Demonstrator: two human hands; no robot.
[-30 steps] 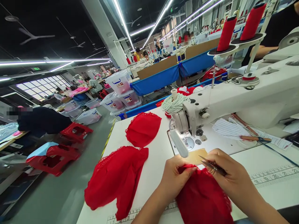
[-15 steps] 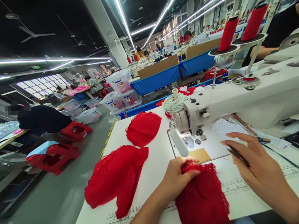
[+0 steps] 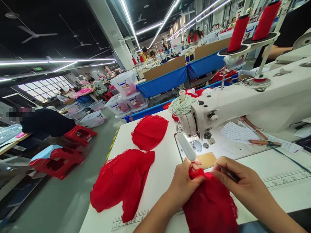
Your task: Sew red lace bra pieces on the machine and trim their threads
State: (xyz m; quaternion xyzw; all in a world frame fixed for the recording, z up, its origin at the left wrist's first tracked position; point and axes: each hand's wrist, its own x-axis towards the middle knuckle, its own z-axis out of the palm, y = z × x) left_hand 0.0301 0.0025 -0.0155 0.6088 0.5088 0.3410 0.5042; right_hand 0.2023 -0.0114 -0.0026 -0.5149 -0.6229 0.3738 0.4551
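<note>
My left hand [image 3: 186,183] pinches the top edge of a red lace fabric piece [image 3: 210,207] lying on the white sewing table [image 3: 160,174] in front of me. My right hand [image 3: 236,183] is closed round a thin dark metal tool [image 3: 228,173], likely snips or tweezers, its tip at the same fabric edge. Both hands meet just in front of the white sewing machine [image 3: 243,100] and its presser foot [image 3: 194,145].
Two more red lace pieces, one [image 3: 121,181] and another [image 3: 149,131], lie on the table to the left. A cord spool [image 3: 182,105] and two red thread cones [image 3: 239,30] sit on the machine. Red stools [image 3: 57,160], plastic bins [image 3: 123,85] and other workers fill the hall.
My right hand, lifted off to the right half a second ago, has come back to the fabric's top edge with the tool. My left hand has kept its pinch.
</note>
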